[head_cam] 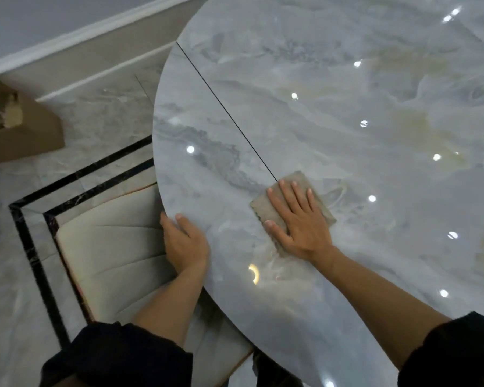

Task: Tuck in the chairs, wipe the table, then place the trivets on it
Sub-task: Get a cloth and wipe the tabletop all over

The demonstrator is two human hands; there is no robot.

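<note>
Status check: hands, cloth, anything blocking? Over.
Right hand flat on cloth near seam. Left hand rests on table edge. Chair partly under table. Nothing seen blocking cloth.

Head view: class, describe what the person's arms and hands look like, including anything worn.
Both forearms are bare. The left sleeve and right sleeve are dark, near-black, and end near the elbows. The left hand and right hand are ungloved; no ring, watch or bracelet shows.
</note>
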